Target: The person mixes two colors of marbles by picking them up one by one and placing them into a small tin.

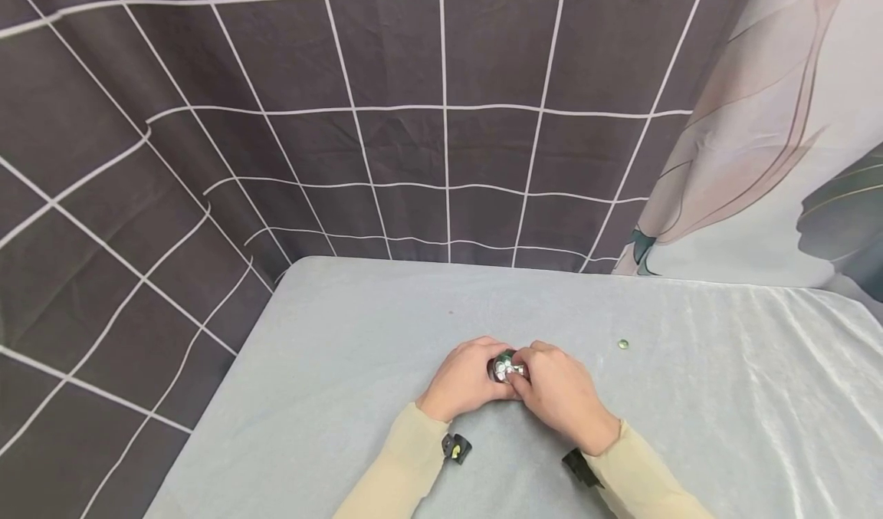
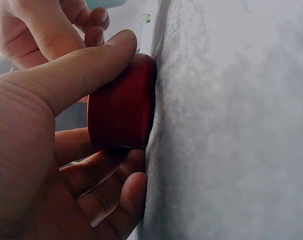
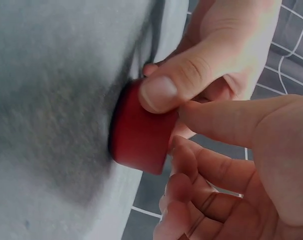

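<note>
A small red, round-walled container (image 3: 141, 135) stands on the pale cloth, its mouth upward. My left hand (image 1: 469, 377) grips it round the side, thumb on the near wall in the left wrist view. Shiny clear and greenish glass pieces (image 1: 505, 366) fill the mouth. My right hand (image 1: 560, 390) is at the opening, with thumb and index finger at the rim in the right wrist view; whether they pinch a glass piece is hidden. One flat greenish glass bead (image 1: 623, 344) lies on the cloth to the right, apart from both hands.
Pale velvety cloth covers the table (image 1: 331, 335). Behind it and to the left hangs a dark curtain (image 1: 400, 151) with a white grid. A leaf-patterned white curtain (image 1: 752, 159) hangs at the back right. Each wrist carries a small black device (image 1: 456, 448).
</note>
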Motion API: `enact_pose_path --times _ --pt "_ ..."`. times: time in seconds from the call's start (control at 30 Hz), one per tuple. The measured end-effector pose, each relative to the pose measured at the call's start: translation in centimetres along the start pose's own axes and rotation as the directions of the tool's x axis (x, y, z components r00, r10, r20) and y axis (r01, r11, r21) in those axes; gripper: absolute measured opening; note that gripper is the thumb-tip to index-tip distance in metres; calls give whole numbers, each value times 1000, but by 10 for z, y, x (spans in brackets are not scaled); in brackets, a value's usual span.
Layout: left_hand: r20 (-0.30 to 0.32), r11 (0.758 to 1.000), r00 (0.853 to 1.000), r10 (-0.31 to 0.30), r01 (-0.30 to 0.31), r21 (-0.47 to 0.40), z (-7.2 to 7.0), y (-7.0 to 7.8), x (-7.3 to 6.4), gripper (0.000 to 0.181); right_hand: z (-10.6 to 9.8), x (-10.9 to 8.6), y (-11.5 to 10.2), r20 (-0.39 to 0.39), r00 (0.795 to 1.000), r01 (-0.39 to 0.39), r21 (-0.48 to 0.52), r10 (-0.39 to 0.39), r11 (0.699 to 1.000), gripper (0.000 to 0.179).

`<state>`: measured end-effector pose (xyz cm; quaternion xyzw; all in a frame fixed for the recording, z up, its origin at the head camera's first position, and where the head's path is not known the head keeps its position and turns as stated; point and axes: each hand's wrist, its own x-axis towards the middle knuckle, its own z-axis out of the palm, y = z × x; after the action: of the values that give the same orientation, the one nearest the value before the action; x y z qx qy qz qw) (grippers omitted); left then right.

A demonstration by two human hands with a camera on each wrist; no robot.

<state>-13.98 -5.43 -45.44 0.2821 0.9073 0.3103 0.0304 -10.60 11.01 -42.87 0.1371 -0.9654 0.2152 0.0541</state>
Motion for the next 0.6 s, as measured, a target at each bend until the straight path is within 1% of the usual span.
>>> enact_pose_path --times 0.3,0.6 --pt "-3 1000 1000 2 -2 11 -1 0 -1 53 -8 -2 1 -16 1000 12 18 -12 1000 13" --pt "2 1000 1000 -26 26 -4 -1 1 -1 55 -11 -3 4 -33 999 21 14 -20 1000 15"
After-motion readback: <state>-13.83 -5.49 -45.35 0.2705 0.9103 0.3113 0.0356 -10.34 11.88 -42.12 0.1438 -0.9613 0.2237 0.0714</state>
